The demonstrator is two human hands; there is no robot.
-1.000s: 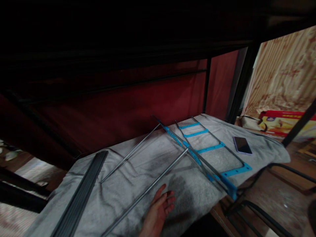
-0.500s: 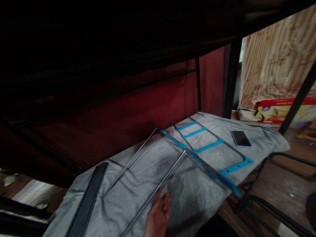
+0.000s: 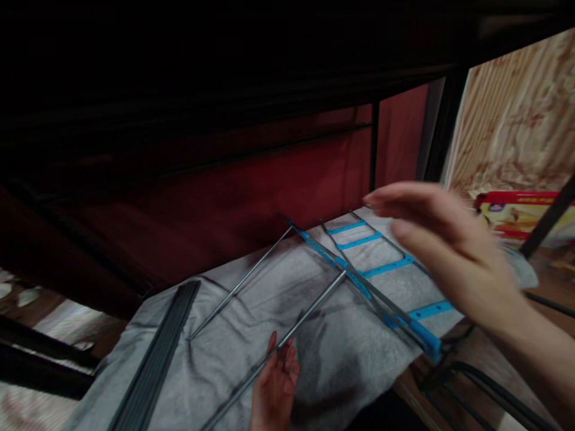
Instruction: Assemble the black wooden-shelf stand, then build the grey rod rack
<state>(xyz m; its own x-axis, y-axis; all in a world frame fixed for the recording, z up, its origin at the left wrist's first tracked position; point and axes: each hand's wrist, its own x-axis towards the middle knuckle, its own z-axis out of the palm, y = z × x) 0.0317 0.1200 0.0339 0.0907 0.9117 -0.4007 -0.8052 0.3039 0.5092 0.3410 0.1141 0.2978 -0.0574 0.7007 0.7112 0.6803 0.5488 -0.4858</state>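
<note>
My left hand (image 3: 274,389) is at the bottom centre on the grey cloth (image 3: 341,359). Its thumb and fingers sit on either side of a long metal rod (image 3: 309,308) that lies slantwise. My right hand (image 3: 449,245) hovers, blurred, at the right with fingers stretched out and nothing in it, above a frame of grey bars and blue cross-pieces (image 3: 359,242). The far end of the rod meets that frame. A second thin rod (image 3: 233,293) lies to the left.
A dark ribbed rail (image 3: 157,359) lies along the cloth's left part. A dark red panel (image 3: 251,191) and black posts stand behind. At the right are a red box (image 3: 516,212) and, lower, a black tube frame (image 3: 489,386).
My right hand has come into view from the right, over the blue frame, hiding the phone. My left hand has shifted left and closed around the long rod.
</note>
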